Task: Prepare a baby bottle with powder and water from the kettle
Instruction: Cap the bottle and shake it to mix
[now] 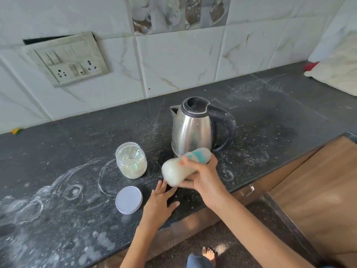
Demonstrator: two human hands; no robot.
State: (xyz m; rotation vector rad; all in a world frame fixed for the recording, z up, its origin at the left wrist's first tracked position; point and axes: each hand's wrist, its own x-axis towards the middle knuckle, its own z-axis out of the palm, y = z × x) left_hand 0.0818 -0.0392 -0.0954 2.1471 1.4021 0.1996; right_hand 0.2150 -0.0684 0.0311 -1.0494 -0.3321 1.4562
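The left hand (161, 200) rests flat and released on the dark surface (270, 122). The right hand (202, 176) has its grip clenched around the milky baby bottle (173, 171), tilted before the kettle (193, 130). Shaking should go best with a firm hold, clear of the open jar (131, 160).

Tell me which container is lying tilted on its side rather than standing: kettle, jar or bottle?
The bottle: the right hand holds it nearly horizontal above the counter, blurred. The kettle and the open jar stand upright.

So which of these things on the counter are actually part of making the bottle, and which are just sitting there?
Part of the job:
baby bottle, milky, held tilted in the right hand
kettle
open powder jar
jar lid, lying beside the left hand

Just lying about:
wall socket panel
white cloth at the far right
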